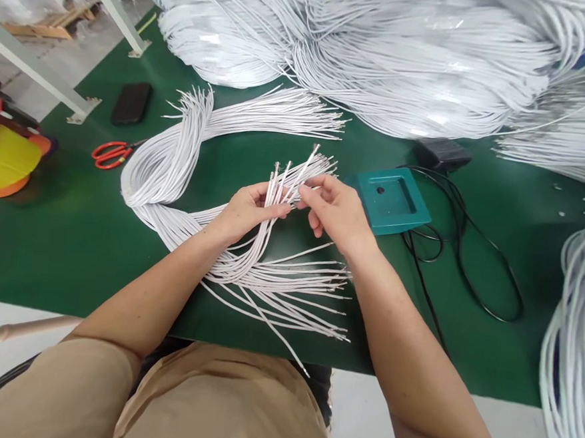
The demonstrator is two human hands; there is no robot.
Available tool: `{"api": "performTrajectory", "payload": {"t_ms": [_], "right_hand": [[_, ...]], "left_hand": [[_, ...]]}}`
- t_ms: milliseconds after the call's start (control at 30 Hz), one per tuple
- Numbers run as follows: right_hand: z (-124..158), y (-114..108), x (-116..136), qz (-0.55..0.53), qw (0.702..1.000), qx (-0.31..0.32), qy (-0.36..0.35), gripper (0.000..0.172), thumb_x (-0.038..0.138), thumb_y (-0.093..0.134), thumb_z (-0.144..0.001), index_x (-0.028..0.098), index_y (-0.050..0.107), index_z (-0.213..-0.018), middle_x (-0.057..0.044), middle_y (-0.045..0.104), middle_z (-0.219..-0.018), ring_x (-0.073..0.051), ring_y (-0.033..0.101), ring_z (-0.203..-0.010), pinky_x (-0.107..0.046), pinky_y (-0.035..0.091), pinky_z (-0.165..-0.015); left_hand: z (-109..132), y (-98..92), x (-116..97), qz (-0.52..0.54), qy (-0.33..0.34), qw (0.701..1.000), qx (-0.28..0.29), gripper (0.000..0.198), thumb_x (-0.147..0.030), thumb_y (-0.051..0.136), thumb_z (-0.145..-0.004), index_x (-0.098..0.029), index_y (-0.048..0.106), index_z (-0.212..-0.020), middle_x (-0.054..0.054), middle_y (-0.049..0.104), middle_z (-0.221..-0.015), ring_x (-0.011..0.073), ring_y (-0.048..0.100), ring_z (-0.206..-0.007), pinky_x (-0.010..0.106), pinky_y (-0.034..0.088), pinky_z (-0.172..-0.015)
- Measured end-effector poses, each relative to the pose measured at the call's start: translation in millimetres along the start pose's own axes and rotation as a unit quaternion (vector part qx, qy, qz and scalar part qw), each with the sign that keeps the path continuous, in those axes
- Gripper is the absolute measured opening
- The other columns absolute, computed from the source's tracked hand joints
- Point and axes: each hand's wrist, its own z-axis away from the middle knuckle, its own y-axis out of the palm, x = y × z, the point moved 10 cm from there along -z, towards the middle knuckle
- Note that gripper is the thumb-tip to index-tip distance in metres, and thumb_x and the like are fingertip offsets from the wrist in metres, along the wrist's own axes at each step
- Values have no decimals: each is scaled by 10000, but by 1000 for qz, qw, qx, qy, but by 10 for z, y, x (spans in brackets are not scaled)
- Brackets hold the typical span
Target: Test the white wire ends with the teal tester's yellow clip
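Note:
My left hand (253,209) is closed around several white wires (266,234), whose stripped ends stick up past the thumb. My right hand (336,209) pinches at one wire end beside them, thumb and forefinger together. Both hands are over a looped bundle of white wires (163,163) on the green table. Loose wire ends (313,280) from that bundle fan out to the right below my hands. Another group of its ends (280,115) lies farther back.
Large heaps of white wire (408,60) fill the back, and another coil (579,346) hangs at the right edge. A teal tray-like device (394,199) with black cable (464,238) stands right. Red-handled scissors (111,155), a black box (131,103) and a tape dispenser (6,152) are left.

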Motion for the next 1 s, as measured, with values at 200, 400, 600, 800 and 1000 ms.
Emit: {"api": "performTrajectory", "payload": {"t_ms": [200, 400, 600, 800, 1000], "right_hand": [[4, 95, 24, -121, 992, 12, -29, 306, 442, 761, -726, 193, 586, -696, 71, 496, -501, -74, 440, -430, -233, 370, -429], [19, 174, 71, -120, 991, 23, -51, 236, 380, 756, -733, 174, 644, -718, 47, 562, -570, -78, 460, -460, -240, 380, -449], [-4, 250, -35, -212, 976, 52, -5, 201, 324, 724, -744, 167, 624, -671, 45, 511, -537, -78, 458, -480, -231, 374, -472], [33, 329, -66, -271, 958, 75, 52, 172, 294, 714, -736, 163, 621, -672, 39, 506, -544, -72, 446, -493, -221, 348, -475], [24, 317, -39, -270, 959, 78, 38, 261, 408, 705, -771, 165, 648, -694, 36, 506, -556, -86, 472, -494, -244, 365, -502]], "left_hand": [[49, 37, -90, -41, 32, 999, 2, 306, -346, 821, -669, -154, 634, -817, 0, 651, -832, 126, 583, -779, 267, 466, -778], [84, -19, -173, -97, 56, 993, -48, 334, -358, 804, -682, -168, 536, -747, -29, 593, -723, 94, 527, -645, 242, 442, -658], [85, 67, -191, -55, 62, 996, -22, 338, -327, 788, -710, -167, 498, -778, -9, 639, -762, 117, 642, -683, 234, 482, -631], [61, 90, -150, -18, 50, 999, -5, 377, -290, 789, -709, -171, 436, -763, -9, 656, -741, 129, 678, -643, 219, 475, -565], [103, 253, -199, 18, 70, 995, 63, 376, -286, 775, -745, -176, 419, -790, -13, 669, -733, 133, 688, -675, 264, 531, -653]]}}
